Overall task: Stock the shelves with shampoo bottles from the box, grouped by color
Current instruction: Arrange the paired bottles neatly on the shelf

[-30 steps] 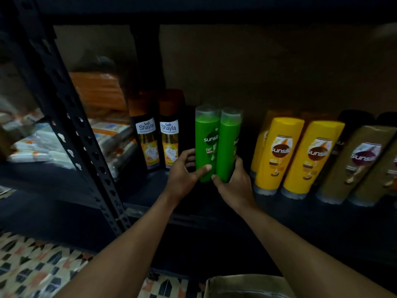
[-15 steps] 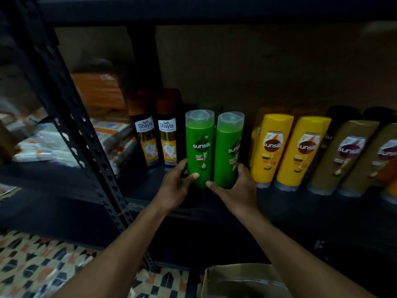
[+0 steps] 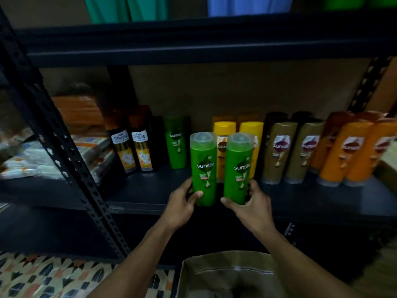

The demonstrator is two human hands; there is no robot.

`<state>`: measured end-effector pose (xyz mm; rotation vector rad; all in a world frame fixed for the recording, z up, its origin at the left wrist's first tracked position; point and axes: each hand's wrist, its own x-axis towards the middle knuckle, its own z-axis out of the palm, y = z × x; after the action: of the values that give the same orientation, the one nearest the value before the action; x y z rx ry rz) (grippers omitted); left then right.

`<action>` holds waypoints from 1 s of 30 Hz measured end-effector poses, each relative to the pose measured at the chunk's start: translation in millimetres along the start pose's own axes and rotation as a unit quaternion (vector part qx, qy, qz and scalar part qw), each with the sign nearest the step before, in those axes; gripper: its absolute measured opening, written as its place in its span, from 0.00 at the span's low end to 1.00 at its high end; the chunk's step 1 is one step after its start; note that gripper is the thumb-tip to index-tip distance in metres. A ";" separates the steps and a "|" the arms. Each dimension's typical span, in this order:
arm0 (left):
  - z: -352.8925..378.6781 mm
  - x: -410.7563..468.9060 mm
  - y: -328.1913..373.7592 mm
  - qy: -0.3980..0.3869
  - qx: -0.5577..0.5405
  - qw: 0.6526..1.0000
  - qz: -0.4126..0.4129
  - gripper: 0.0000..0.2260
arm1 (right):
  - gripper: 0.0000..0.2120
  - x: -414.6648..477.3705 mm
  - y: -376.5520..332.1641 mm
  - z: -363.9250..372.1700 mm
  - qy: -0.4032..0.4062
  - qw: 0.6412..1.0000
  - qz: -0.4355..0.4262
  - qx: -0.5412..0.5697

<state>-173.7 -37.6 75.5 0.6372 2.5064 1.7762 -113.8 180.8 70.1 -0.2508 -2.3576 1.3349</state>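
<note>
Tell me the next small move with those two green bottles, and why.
Probably shift both left and back, beside the lone green bottle on the shelf. The left hand grips the left green bottle and the right hand the right green bottle near the shelf's front edge, in front of the yellow bottles; a gap beside the lone one would keep greens together.

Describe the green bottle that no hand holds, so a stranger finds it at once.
Look at the dark metal shelf with its row of bottles. Between the black Shayla bottles and the yellow bottles stands one green Sunsilk bottle, set back. Unlike the green bottle in the left hand and the one in the right hand, no hand touches it.
</note>
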 end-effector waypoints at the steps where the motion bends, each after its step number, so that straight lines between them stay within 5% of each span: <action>1: 10.0 2.8 3.8 -0.009 0.002 1.000 0.000 0.20 | 0.32 0.7 5.5 -12.3 0.008 1.000 0.003 -0.010; 11: 116.7 31.9 38.5 -0.072 -0.033 0.997 0.020 0.16 | 0.33 13.7 51.9 -103.7 0.080 0.996 0.033 -0.039; 20: 132.4 39.8 47.1 -0.089 -0.035 0.995 0.007 0.18 | 0.37 18.8 65.5 -112.0 0.071 0.997 0.022 -0.025; 25: 124.8 32.4 43.5 -0.105 -0.011 0.994 0.000 0.21 | 0.51 0.9 60.3 -108.9 0.123 0.991 0.045 -0.025; 30: 85.2 13.1 32.8 -0.083 0.018 0.996 -0.014 0.30 | 0.30 -51.3 34.6 -80.0 0.205 0.975 -0.051 -0.068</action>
<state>-155.3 52.7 77.5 0.7172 2.4295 1.5996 -34.2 242.8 63.1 -0.3992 -2.0803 0.9657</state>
